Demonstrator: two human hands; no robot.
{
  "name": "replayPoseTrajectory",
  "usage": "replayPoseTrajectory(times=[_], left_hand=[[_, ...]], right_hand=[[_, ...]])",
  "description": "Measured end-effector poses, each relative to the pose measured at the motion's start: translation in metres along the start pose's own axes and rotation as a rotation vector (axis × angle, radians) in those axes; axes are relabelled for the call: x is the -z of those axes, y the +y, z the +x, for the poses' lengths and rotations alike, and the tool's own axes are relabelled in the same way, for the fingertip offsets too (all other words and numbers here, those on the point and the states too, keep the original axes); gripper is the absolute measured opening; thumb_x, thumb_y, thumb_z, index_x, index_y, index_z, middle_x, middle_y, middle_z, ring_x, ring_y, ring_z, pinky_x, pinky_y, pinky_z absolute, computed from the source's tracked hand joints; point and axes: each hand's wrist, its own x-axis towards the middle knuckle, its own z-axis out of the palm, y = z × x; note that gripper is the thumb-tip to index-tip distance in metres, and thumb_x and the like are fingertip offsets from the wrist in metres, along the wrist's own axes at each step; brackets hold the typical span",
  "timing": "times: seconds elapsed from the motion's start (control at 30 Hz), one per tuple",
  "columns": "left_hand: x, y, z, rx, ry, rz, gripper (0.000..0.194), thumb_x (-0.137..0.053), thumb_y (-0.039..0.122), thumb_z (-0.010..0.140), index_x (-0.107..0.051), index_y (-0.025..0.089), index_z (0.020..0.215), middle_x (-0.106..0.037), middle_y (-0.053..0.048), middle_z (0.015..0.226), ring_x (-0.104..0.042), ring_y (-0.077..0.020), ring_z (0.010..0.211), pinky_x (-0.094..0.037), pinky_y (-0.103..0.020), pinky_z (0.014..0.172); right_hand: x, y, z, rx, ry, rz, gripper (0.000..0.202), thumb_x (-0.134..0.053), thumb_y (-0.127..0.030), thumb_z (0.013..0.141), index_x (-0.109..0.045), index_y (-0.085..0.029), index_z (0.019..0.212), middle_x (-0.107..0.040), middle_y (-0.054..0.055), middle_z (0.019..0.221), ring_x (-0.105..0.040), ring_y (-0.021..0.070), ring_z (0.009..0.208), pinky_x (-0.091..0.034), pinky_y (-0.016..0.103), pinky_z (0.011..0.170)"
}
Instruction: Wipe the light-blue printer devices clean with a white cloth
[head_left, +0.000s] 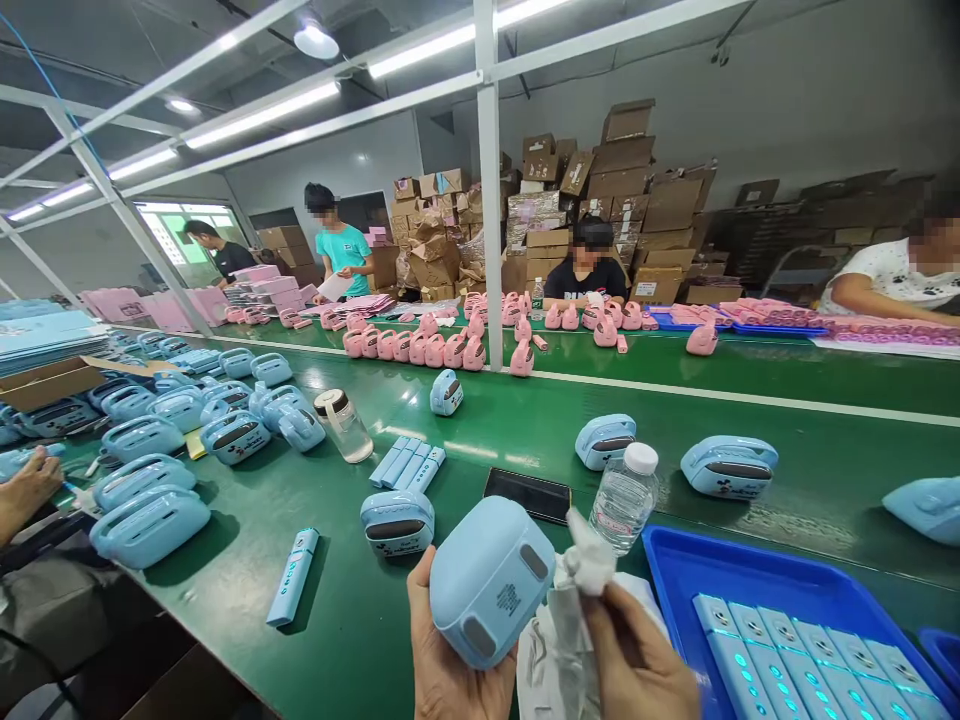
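Note:
A light blue rounded device (491, 585) rests in my left hand (442, 665), its underside with two grey pads and small printed text facing me. My right hand (641, 650) pinches a crumpled white cloth (589, 560) just right of the device. More white cloth or paper hangs below, between my hands. Directly behind the held device stands a blue unit with a dark panel (397, 522). A black flat case (528, 494) and a clear bottle with a white cap (625, 495) lie beyond my hands.
A blue tray (675, 570) at right holds several blue strips. Many blue units (150, 525) crowd the left, near another person's hand (34, 490). A glass jar (345, 425) stands mid-table. Pink units (433, 350) line the far side, where people sit and stand.

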Motion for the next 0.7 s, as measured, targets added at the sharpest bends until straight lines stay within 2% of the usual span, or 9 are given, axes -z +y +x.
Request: replayPoseTrajectory(times=[0.07, 0.17, 0.3, 0.37, 0.5, 0.53, 0.6, 0.67, 0.7], left_hand=[[-0.002, 0.0, -0.004, 0.028, 0.012, -0.001, 0.022, -0.068, 0.043, 0.094, -0.068, 0.022, 0.101, -0.079, -0.002, 0.08, -0.078, -0.0235, 0.074, -0.065, -0.035, 0.068], [-0.009, -0.004, -0.009, 0.075, 0.047, 0.021, 0.023, -0.065, 0.043, 0.098, -0.068, 0.02, 0.096, -0.078, -0.003, 0.076, -0.076, -0.0233, 0.068, -0.064, -0.034, 0.062], [-0.012, -0.011, -0.008, 0.147, 0.02, 0.028, 0.034, -0.06, 0.045, 0.099, -0.072, 0.014, 0.091, -0.079, -0.01, 0.077, -0.076, -0.0239, 0.068, -0.065, -0.035, 0.068], [-0.01, -0.014, -0.006, 0.174, 0.013, 0.013, 0.036, -0.059, 0.045, 0.099, -0.074, 0.013, 0.092, -0.081, -0.011, 0.081, -0.077, -0.0242, 0.069, -0.065, -0.037, 0.073], [-0.007, -0.016, -0.006, 0.175, -0.017, 0.058, 0.036, -0.063, 0.042, 0.097, -0.077, 0.011, 0.087, -0.081, -0.011, 0.078, -0.076, -0.0211, 0.066, -0.065, -0.034, 0.081], [-0.008, -0.016, -0.007, 0.16, -0.025, 0.069, 0.035, -0.063, 0.042, 0.097, -0.077, 0.011, 0.088, -0.081, -0.01, 0.08, -0.076, -0.0212, 0.068, -0.065, -0.034, 0.083], [-0.012, -0.015, -0.01, 0.132, -0.025, 0.086, 0.035, -0.062, 0.042, 0.097, -0.078, 0.01, 0.093, -0.082, -0.011, 0.085, -0.078, -0.0234, 0.074, -0.065, -0.037, 0.084], [-0.015, -0.013, -0.011, 0.128, -0.005, 0.116, 0.038, -0.06, 0.043, 0.098, -0.077, 0.01, 0.101, -0.082, -0.013, 0.09, -0.078, -0.0255, 0.077, -0.065, -0.038, 0.081], [-0.016, -0.013, -0.01, 0.13, 0.01, 0.134, 0.038, -0.06, 0.043, 0.098, -0.077, 0.009, 0.103, -0.082, -0.014, 0.09, -0.078, -0.0258, 0.076, -0.065, -0.039, 0.079]], right_hand=[[0.007, -0.006, 0.01, -0.098, 0.002, 0.082, 0.052, -0.084, -0.058, 0.081, -0.08, -0.021, 0.117, -0.08, 0.007, 0.118, -0.074, 0.0277, 0.114, -0.059, 0.024, 0.097], [0.011, -0.022, 0.012, -0.082, -0.065, 0.116, 0.051, -0.088, -0.059, 0.076, -0.081, -0.027, 0.115, -0.079, 0.002, 0.122, -0.072, 0.0224, 0.118, -0.053, 0.014, 0.098], [0.002, -0.045, 0.0, 0.105, -0.115, 0.15, 0.024, -0.082, -0.048, 0.085, -0.083, -0.034, 0.105, -0.079, 0.001, 0.11, -0.071, 0.0221, 0.11, -0.055, 0.024, 0.102], [-0.003, -0.05, -0.004, 0.22, -0.154, 0.138, 0.013, -0.082, -0.04, 0.087, -0.083, -0.035, 0.099, -0.076, 0.001, 0.107, -0.07, 0.0208, 0.107, -0.055, 0.023, 0.097], [-0.006, -0.05, 0.0, 0.353, -0.278, 0.023, 0.012, -0.081, -0.035, 0.088, -0.084, -0.037, 0.099, -0.07, 0.004, 0.112, -0.07, 0.0211, 0.106, -0.059, 0.021, 0.089], [-0.006, -0.05, 0.003, 0.336, -0.293, 0.004, 0.019, -0.084, -0.037, 0.085, -0.083, -0.037, 0.104, -0.068, 0.004, 0.118, -0.069, 0.0226, 0.11, -0.06, 0.022, 0.089], [-0.006, -0.049, 0.012, 0.214, -0.332, 0.034, 0.044, -0.089, -0.042, 0.079, -0.076, -0.037, 0.121, -0.066, 0.004, 0.133, -0.067, 0.0248, 0.119, -0.06, 0.024, 0.092], [-0.007, -0.048, 0.021, 0.051, -0.402, 0.115, 0.06, -0.088, -0.046, 0.081, -0.066, -0.036, 0.135, -0.066, 0.005, 0.141, -0.065, 0.0249, 0.126, -0.058, 0.026, 0.097], [-0.008, -0.046, 0.025, -0.004, -0.44, 0.148, 0.06, -0.085, -0.049, 0.084, -0.063, -0.034, 0.137, -0.068, 0.005, 0.14, -0.065, 0.0248, 0.126, -0.058, 0.027, 0.098]])
